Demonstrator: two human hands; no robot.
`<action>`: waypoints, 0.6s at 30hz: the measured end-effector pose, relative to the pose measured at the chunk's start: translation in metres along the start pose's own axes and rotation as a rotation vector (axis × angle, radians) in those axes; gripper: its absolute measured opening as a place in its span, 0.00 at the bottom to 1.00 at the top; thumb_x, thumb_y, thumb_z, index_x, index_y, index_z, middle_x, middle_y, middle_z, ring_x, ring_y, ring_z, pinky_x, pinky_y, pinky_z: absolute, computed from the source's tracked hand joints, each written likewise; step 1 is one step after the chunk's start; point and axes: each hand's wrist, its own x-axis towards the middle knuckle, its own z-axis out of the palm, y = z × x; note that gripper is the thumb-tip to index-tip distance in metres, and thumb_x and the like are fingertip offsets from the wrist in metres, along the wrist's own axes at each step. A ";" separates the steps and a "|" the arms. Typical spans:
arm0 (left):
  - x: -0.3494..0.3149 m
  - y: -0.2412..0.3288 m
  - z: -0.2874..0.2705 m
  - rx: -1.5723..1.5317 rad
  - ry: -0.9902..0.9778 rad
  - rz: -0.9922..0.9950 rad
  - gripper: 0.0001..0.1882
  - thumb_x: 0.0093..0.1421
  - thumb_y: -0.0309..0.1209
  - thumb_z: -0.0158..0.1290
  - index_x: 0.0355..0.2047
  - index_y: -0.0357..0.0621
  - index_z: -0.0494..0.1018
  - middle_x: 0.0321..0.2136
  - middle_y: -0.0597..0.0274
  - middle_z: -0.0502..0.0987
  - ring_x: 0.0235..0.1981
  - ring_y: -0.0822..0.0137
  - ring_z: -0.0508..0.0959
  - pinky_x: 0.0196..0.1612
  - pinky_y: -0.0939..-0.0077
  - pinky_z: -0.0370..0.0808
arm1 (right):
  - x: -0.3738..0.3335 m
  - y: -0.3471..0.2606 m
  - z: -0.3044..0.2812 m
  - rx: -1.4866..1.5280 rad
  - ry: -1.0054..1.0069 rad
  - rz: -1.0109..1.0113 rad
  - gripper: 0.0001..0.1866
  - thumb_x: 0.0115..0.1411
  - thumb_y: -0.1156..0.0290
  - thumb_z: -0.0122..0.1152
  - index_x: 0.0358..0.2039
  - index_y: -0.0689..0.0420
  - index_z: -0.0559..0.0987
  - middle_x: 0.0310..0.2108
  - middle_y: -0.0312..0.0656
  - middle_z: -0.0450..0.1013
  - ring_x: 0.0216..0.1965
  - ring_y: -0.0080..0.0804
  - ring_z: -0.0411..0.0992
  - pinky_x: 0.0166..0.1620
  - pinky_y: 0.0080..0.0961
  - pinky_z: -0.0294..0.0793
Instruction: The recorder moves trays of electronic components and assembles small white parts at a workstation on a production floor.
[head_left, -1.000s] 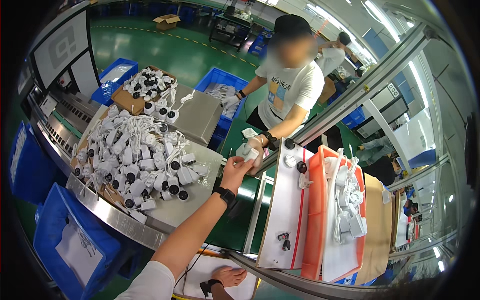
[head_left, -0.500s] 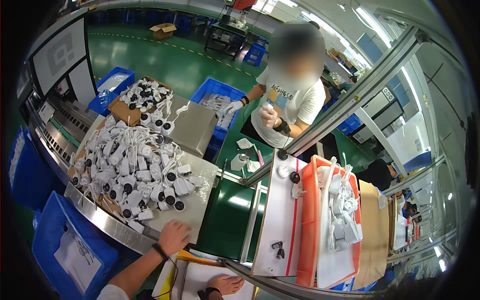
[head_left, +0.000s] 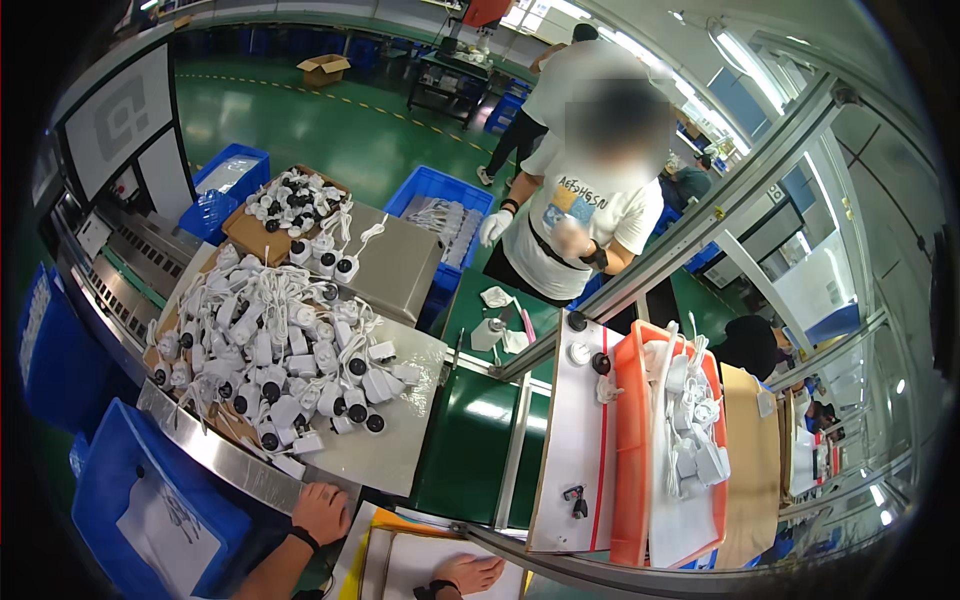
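My left hand rests at the near edge of the work table, beside its metal rim. Its fingers are apart and loosely bent, with nothing in them. Lower down, my right hand lies flat with fingers stretched out on a white sheet or board. It holds nothing. Beyond my left hand, a big heap of white power adapters with coiled cables and black round parts covers much of the table. The nearest adapters lie a short way past my fingers, apart from them.
An orange bin of white adapters stands right, beside a white board with small parts. A blue bin sits at left. Across the green belt stands a gloved co-worker. A metal frame post slants across the right.
My left hand has drawn back from the tabletop to its near edge. My right hand stays on the sheet. The co-worker has shifted, and another person has appeared behind.
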 end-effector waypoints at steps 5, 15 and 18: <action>0.003 0.000 -0.002 -0.002 0.000 -0.007 0.15 0.50 0.36 0.60 0.38 0.46 0.77 0.40 0.56 0.75 0.46 0.51 0.74 0.54 0.55 0.71 | 0.002 0.003 0.002 0.008 0.031 -0.023 0.31 0.66 0.57 0.42 0.62 0.66 0.67 0.66 0.56 0.64 0.68 0.54 0.61 0.69 0.50 0.60; 0.002 0.001 0.000 0.025 -0.008 -0.007 0.14 0.50 0.36 0.59 0.38 0.47 0.77 0.40 0.56 0.75 0.47 0.52 0.74 0.55 0.56 0.71 | 0.000 0.005 0.005 0.018 0.038 -0.018 0.31 0.67 0.57 0.41 0.64 0.66 0.66 0.67 0.55 0.63 0.68 0.54 0.61 0.69 0.50 0.60; 0.002 0.001 0.001 0.023 -0.009 -0.008 0.14 0.50 0.36 0.59 0.37 0.47 0.77 0.40 0.56 0.75 0.47 0.52 0.74 0.55 0.56 0.71 | 0.002 0.003 0.005 0.014 0.033 -0.006 0.31 0.67 0.57 0.41 0.64 0.65 0.66 0.67 0.55 0.63 0.69 0.54 0.61 0.69 0.50 0.60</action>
